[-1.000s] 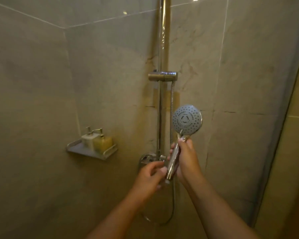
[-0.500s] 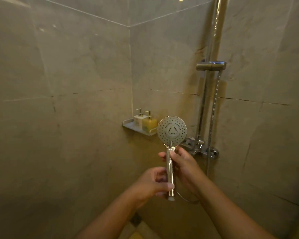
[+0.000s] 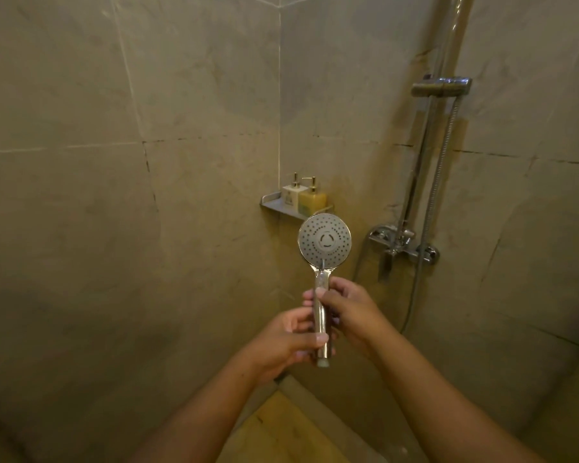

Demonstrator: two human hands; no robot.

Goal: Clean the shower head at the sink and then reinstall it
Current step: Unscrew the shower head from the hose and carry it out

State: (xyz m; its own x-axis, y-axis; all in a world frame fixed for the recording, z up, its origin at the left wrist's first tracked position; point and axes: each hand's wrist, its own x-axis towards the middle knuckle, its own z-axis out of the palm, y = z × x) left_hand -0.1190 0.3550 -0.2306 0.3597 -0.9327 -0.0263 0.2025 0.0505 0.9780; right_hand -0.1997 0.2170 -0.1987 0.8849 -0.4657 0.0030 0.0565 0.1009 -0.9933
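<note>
Shower head [image 3: 325, 241] upright, detached from hose [image 3: 432, 195], clamped by handle: right hand [image 3: 346, 309] grip above, left hand [image 3: 290, 342] grip below. Risk: slippage of smooth chrome handle, dropping onto floor tiles.

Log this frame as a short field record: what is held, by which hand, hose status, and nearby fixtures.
held item: shower head, upright, spray face toward camera
left hand: grips lower handle
right hand: grips upper handle
hose: hangs by the rail, not joined to the handle's bottom end
bracket: on rail, holds nothing
mixer tap: on wall, right of shower head
shelf: in the corner, holds two pump bottles
sink: not in view
</note>
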